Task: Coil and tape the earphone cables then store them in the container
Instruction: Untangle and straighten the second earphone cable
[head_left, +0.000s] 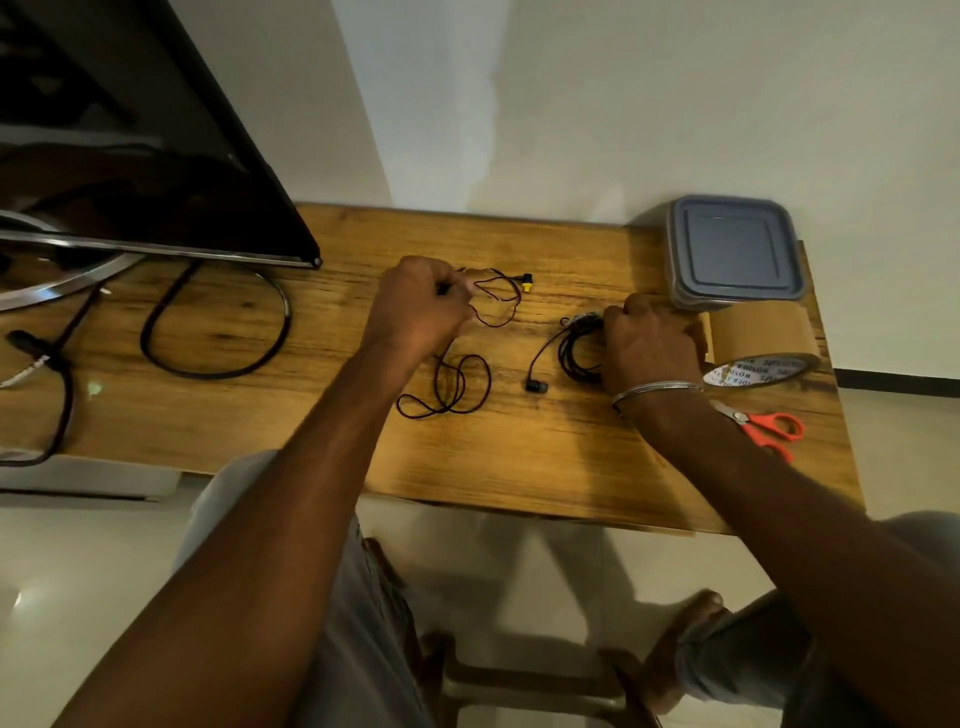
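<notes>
A thin dark earphone cable (457, 387) with a yellow earbud (527, 283) lies in loose loops on the wooden table (519, 457). My left hand (418, 306) pinches its upper part, fingers curled. A thicker black earphone cable (574, 353) sits bunched in a coil, one earbud (536, 386) trailing out to the left. My right hand (649, 348) grips that coil at its right side. A lidded grey plastic container (735, 252) stands at the back right corner. A roll of brown tape (761, 338) lies in front of it, beside my right hand.
Red-handled scissors (769, 428) lie near the table's right edge, partly under my right forearm. A dark monitor (130, 156) on a metal ring stand fills the left side, with thick black cables (218, 332) looping across the table there. A stool (519, 680) stands below.
</notes>
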